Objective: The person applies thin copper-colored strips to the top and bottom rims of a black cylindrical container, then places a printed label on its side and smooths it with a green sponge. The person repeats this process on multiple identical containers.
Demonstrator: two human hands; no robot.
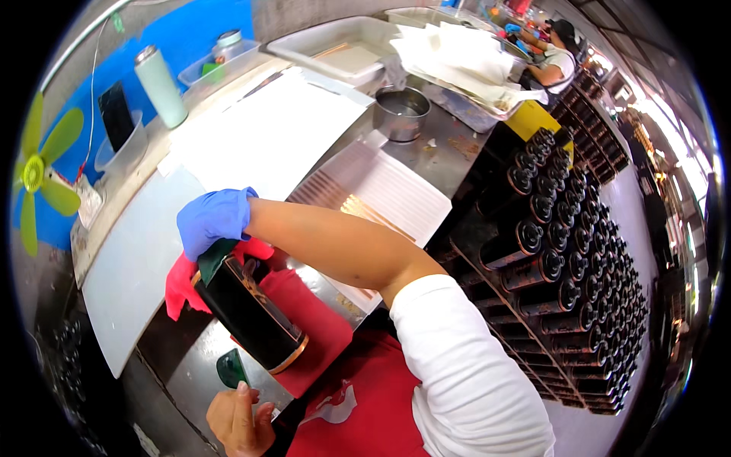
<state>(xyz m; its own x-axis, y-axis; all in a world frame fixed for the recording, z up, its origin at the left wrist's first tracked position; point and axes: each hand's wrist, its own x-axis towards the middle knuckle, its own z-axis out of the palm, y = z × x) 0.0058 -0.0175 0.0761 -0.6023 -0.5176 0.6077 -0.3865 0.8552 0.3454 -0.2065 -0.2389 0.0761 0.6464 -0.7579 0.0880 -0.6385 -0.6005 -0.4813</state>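
Note:
A black cylindrical canister (247, 316) with gold rims and a decorated side lies tilted over a red padded block (316, 320). My right hand (213, 221), in a blue glove, is closed over its upper end. Dark green material (216, 259) shows beneath those fingers. Around that end is bright pink-red material (183, 286), glove or cloth, I cannot tell. My bare left hand (240, 420) is at the lower edge with fingers curled. At its thumb tip it pinches a small dark green piece (231, 369), its kind unclear.
White paper sheets (266, 126) and a ribbed white tray (396, 190) lie beyond. A metal pot (401, 114) stands by a white tub (335, 46). Left are a green fan (34, 174) and a pale bottle (161, 87). Racked black canisters (544, 266) fill the right; a person (556, 65) works behind.

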